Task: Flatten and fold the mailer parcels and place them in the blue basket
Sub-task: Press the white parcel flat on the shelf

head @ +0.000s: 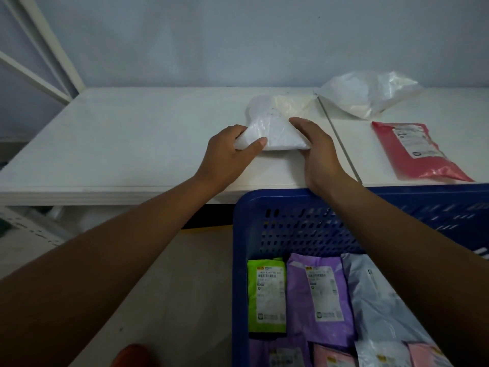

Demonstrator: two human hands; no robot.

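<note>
My left hand (232, 151) pinches the left corner of the white mailer (270, 131), thumb on top. My right hand (317, 152) lies with straight fingers against its right edge, apparently pressing inward. The mailer rests on the white table (132, 144), just beyond the blue basket (240, 234).

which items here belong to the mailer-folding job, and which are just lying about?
Job:
- white plastic mailer parcel, gripped by left hand, right hand against it
- red plastic mailer parcel and, probably, crumpled white plastic bag, on the white table
- blue perforated plastic basket holding folded parcels

Lying about:
- white metal frame, left
- blurred orange-red object, bottom edge
</note>
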